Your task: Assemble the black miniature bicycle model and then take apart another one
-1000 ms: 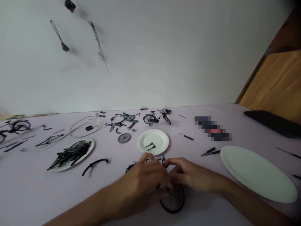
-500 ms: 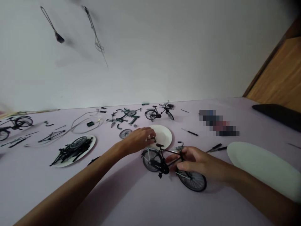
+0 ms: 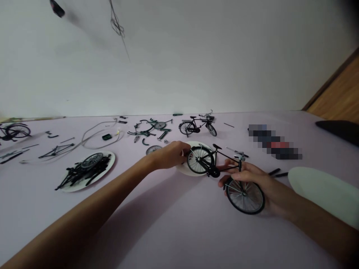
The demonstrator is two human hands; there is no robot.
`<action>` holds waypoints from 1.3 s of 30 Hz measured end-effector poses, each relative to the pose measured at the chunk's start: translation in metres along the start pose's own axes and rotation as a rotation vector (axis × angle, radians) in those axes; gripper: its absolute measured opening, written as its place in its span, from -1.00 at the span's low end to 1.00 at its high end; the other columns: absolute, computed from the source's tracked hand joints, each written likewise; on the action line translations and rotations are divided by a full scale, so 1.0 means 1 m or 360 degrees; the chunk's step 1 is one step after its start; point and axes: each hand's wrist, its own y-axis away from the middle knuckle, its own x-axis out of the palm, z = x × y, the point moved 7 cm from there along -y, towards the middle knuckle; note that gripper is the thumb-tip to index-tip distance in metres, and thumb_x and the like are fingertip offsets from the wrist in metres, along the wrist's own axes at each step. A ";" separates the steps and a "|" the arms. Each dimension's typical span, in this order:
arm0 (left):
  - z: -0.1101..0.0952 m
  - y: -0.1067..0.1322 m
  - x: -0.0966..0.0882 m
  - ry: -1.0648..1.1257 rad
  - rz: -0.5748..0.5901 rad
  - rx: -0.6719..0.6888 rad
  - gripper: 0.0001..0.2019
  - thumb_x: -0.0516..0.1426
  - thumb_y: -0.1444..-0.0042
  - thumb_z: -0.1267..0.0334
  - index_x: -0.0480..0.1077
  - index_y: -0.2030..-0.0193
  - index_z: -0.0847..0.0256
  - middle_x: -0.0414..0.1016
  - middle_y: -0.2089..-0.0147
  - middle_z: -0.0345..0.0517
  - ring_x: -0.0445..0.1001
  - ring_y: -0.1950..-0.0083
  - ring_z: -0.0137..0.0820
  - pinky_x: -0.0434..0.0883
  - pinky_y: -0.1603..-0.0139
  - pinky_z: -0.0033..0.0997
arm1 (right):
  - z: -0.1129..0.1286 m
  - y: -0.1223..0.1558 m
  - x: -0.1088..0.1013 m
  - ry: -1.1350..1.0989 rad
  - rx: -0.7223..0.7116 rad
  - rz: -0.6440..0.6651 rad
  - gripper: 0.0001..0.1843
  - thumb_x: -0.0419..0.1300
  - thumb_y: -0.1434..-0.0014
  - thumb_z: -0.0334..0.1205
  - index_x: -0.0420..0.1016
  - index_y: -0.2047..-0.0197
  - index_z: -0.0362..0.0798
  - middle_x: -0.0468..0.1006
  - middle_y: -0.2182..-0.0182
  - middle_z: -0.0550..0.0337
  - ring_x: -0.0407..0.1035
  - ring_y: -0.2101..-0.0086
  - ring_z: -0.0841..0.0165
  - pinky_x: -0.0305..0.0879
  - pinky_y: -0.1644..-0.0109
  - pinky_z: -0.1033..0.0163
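My right hand [image 3: 252, 175] grips a black model bicycle [image 3: 224, 161] at its front end, fingers around the frame and fork below the silver handlebar. The bicycle is tilted, with its rear wheel [image 3: 200, 160] raised toward my left hand [image 3: 176, 154]. The fingers of my left hand are curled together just beside that wheel, over a white paper plate [image 3: 185, 170]. Their tips are partly hidden, and a small dark bit shows under them; I cannot make out what it is. The front wheel [image 3: 245, 195] hangs below my right hand.
Another assembled model bicycle [image 3: 198, 125] stands behind the plate. Green and black bicycle parts [image 3: 153, 129] lie left of it. A plate of black parts [image 3: 112, 164] is at left. At right are dark tool handles [image 3: 278, 173] and a pale oval plate [image 3: 319, 194].
My right hand has lifted the bicycle and moved it right, raising its rear wheel. My left hand has shifted slightly right and is now close beside that wheel. The view has tilted downward.
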 end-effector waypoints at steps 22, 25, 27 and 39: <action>-0.013 0.075 -0.004 0.0737 -0.0609 0.0107 -0.94 0.17 -0.26 0.32 0.44 0.18 0.26 0.52 0.30 -0.16 0.50 0.32 -0.50 0.48 0.30 -0.50 | 0.007 0.003 0.001 0.0014 -0.0166 -0.0644 -0.32 0.47 0.06 0.03 0.37 -0.06 -0.05 0.66 0.21 0.04 0.57 0.38 0.28 0.36 0.50 0.38; -0.010 0.074 0.000 0.0920 -0.0684 0.0109 -0.94 0.19 -0.25 0.33 0.42 0.19 0.27 0.52 0.23 -0.12 0.55 0.23 -0.46 0.54 0.20 -0.46 | 0.004 0.003 -0.003 -0.0019 -0.0120 -0.0666 -0.38 0.47 0.07 0.05 0.39 0.03 -0.05 0.66 0.22 0.06 0.56 0.43 0.33 0.34 0.52 0.40; -0.009 0.074 0.005 0.1029 -0.0729 0.0110 -0.94 0.19 -0.25 0.33 0.40 0.20 0.27 0.51 0.13 -0.07 0.57 0.19 -0.43 0.57 0.16 -0.41 | 0.002 0.003 -0.005 -0.0020 -0.0103 -0.0663 -0.43 0.47 0.07 0.06 0.39 0.10 -0.03 0.65 0.22 0.11 0.56 0.43 0.33 0.35 0.52 0.40; -0.039 0.084 0.008 0.0986 -0.0855 0.0275 -0.96 0.16 -0.24 0.44 0.37 0.20 0.28 0.38 -0.12 0.00 0.55 0.07 -0.40 0.61 0.10 -0.37 | -0.010 0.004 0.020 0.0150 0.0018 -0.0276 -0.46 0.38 -0.07 0.06 0.23 0.05 0.03 0.60 0.60 0.20 0.45 0.55 0.37 0.32 0.47 0.36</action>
